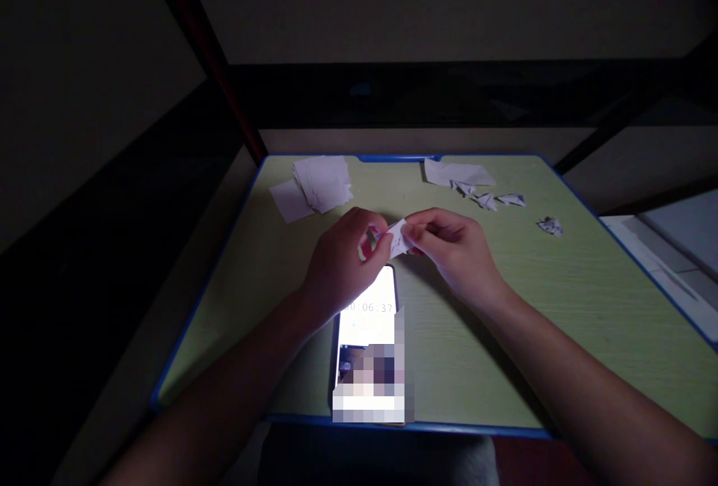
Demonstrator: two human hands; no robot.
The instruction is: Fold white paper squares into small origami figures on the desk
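Between both hands, above the middle of the table, is a small folded piece of white paper (399, 238). My left hand (348, 254) pinches its left side between thumb and fingers. On the other side my right hand (449, 241) grips the paper's right edge, thumb on top. Fingertips cover parts of the folds. Just below the hands a phone (367, 329) lies lit on the table, showing a timer; part of its screen is blurred out and my left hand overlaps its upper left.
A stack of white paper sheets (324, 183) lies at the back left of the green table (561, 321). At the back right are a paper sheet (457, 173), several small folded paper pieces (485, 202) and a crumpled paper piece (550, 226). Papers (681, 235) lie beyond the right edge.
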